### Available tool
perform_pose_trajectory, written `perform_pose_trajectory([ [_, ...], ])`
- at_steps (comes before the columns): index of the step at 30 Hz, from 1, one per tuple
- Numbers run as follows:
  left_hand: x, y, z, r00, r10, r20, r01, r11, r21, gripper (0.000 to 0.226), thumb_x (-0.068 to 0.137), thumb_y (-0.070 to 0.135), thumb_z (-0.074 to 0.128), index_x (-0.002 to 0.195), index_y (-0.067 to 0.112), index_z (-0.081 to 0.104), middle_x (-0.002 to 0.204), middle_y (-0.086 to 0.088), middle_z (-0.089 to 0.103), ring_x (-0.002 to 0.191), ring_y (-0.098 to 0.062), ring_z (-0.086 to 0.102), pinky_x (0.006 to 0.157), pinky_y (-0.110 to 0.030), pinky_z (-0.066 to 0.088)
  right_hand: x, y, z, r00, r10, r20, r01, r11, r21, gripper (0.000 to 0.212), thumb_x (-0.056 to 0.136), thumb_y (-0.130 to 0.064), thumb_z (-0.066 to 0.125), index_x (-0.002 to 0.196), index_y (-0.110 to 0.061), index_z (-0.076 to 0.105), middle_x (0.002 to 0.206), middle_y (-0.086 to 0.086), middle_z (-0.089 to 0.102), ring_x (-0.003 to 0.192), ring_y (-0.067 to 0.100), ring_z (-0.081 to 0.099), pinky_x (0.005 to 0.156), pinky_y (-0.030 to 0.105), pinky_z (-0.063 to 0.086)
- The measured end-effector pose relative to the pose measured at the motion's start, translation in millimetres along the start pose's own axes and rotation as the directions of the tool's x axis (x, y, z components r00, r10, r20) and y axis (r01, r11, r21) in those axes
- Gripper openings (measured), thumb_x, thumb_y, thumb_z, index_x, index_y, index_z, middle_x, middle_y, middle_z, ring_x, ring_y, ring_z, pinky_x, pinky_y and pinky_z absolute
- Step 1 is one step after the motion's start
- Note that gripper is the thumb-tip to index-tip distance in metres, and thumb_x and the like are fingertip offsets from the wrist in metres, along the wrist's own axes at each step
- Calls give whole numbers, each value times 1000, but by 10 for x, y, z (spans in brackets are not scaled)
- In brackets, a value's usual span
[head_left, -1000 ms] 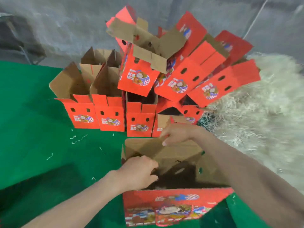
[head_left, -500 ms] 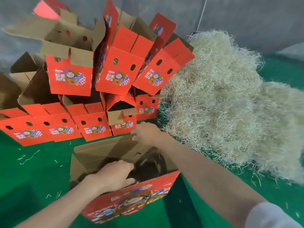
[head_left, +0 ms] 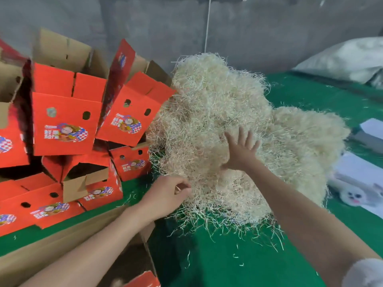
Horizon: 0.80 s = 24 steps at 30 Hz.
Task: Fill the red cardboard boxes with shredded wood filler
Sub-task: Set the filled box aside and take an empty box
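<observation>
pale, stringy shredded wood filler [head_left: 207, 125] heaped on green mat [head_left: 228, 264], right of stacked red boxes [head_left: 62, 123], just past open box [head_left: 62, 243]. prob light, springy, tangled, sheds bits; best grabbed deep as a big clump. right hand [head_left: 241, 151] fingers spread flat on heap; left hand [head_left: 165, 195] fingers curled, pinching strands at lower edge.

Bright even light, soft shadows; wide-angle bending at edges; slight motion blur.

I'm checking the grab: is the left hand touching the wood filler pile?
Touching. In the head view the left hand curls its fingers into the near edge of the wood filler pile, strands lying across them.
</observation>
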<state>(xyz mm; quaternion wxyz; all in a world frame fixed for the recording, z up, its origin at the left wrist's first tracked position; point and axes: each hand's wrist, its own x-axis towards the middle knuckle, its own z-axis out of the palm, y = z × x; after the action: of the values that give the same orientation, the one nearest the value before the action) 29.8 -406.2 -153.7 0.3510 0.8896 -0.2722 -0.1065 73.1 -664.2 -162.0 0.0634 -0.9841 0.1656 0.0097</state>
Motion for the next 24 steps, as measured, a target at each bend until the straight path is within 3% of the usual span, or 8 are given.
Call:
perform_pose_trajectory([
  [4, 488, 239, 252, 998, -7, 56, 10, 999, -54, 9, 87, 27, 60, 94, 33, 62, 87, 23, 58, 80, -2, 60, 63, -8, 44, 220, 635, 170, 972, 59, 228, -71, 997, 42, 144, 42, -59, 81, 134, -47, -28, 138, 7, -44, 125, 45, -33, 96, 72, -10],
  [7, 772, 281, 400, 995, -62, 79, 67, 996, -54, 33, 87, 28, 62, 119, 28, 56, 113, 14, 58, 93, -11, 61, 70, -18, 49, 285, 598, 426, 958, -18, 285, -25, 989, 147, 117, 60, -47, 78, 143, -42, -4, 153, 13, -7, 135, 47, 10, 103, 66, 20],
  [11, 1060, 274, 470, 989, -102, 110, 108, 993, -52, 110, 62, 53, 75, 145, 45, 2, 151, 20, 6, 136, -7, 17, 107, -34, 21, 438, 433, 286, 990, -129, 56, 100, 925, 365, 48, 83, -15, 59, 128, -14, 45, 111, 8, 62, 86, 17, 62, 73, 28, 56],
  [15, 1381, 312, 359, 982, -171, 78, 178, 980, -94, 145, 41, 59, 81, 127, 52, -36, 147, 18, -28, 139, -8, -14, 115, -41, 0, 470, 99, -213, 954, -292, -70, 275, 751, 601, 71, 77, -9, 67, 139, -7, 33, 107, 3, 62, 70, 8, 64, 48, 9, 45],
  [17, 1505, 390, 272, 967, -251, 41, 253, 935, -247, 139, 55, 37, 85, 135, 46, -29, 152, 7, 5, 135, -12, 23, 112, -35, 19, 404, -87, -290, 933, -358, -32, 258, 604, 754, 77, 79, -13, 67, 143, -8, 24, 128, 15, 52, 95, 23, 63, 69, 18, 53],
  [19, 1638, 337, 214, 925, -378, -51, 317, 837, -446, 103, 73, 7, 73, 148, 23, 5, 121, 8, 42, 104, -10, 47, 96, -29, 34, 389, -88, -368, 902, -430, 35, 166, 421, 892, 75, 81, -24, 67, 142, -14, 25, 135, 7, 44, 112, 21, 53, 88, 28, 47],
  [22, 1765, 131, 143, 843, -518, -143, 309, 685, -660, 45, 85, -3, 53, 128, -5, 40, 115, -20, 59, 115, -36, 51, 96, -47, 45, 548, 193, -508, 951, -309, -29, 91, 188, 978, 57, 87, -26, 61, 138, -19, 36, 121, -3, 54, 96, 14, 61, 72, 21, 53],
  [24, 1792, 111, 93, 805, -580, -127, 307, 589, -748, 11, 95, 7, 41, 97, 4, 52, 80, -18, 69, 101, -26, 59, 64, -25, 57, 710, 392, -523, 976, -166, -141, 180, 249, 951, 46, 90, -9, 54, 133, -17, 42, 119, 4, 58, 100, 17, 61, 72, 18, 52],
])
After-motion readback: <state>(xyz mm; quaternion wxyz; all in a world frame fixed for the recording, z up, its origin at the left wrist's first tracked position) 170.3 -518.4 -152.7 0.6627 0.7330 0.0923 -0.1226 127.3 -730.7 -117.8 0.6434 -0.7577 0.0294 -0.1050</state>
